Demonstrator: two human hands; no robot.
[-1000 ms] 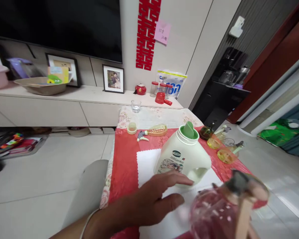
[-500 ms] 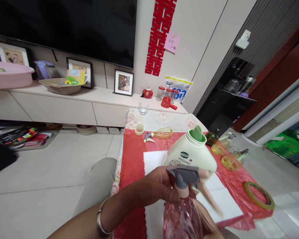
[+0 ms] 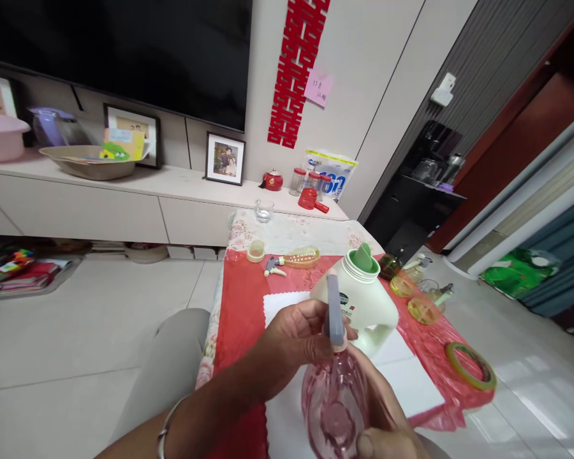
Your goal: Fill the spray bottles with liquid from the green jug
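A pink see-through spray bottle (image 3: 335,408) is held upright between both hands over a white sheet (image 3: 414,376). My left hand (image 3: 296,344) pinches the grey spray head (image 3: 335,312) at the bottle's neck. Wrapped round the body from the right and below is my right hand (image 3: 387,421), its thumb on the front. Just behind the bottle stands a large pale green detergent jug (image 3: 375,312), uncapped, with a green piece (image 3: 363,257) sticking out of its mouth. Farther back lie a yellow spray bottle (image 3: 302,257) on its side and a pale cap (image 3: 256,251).
Along the right edge of the red-covered table (image 3: 242,287) are several yellowish bottles (image 3: 423,310) and a roll of tape (image 3: 471,366). A glass cup (image 3: 264,211) stands at the far end. Beyond is a low cabinet (image 3: 196,223) with picture frames and jars.
The spray head has turned, so its nozzle and trigger no longer point right and it shows narrow. The right thumb now shows on the bottle's front. The whole view has shifted slightly.
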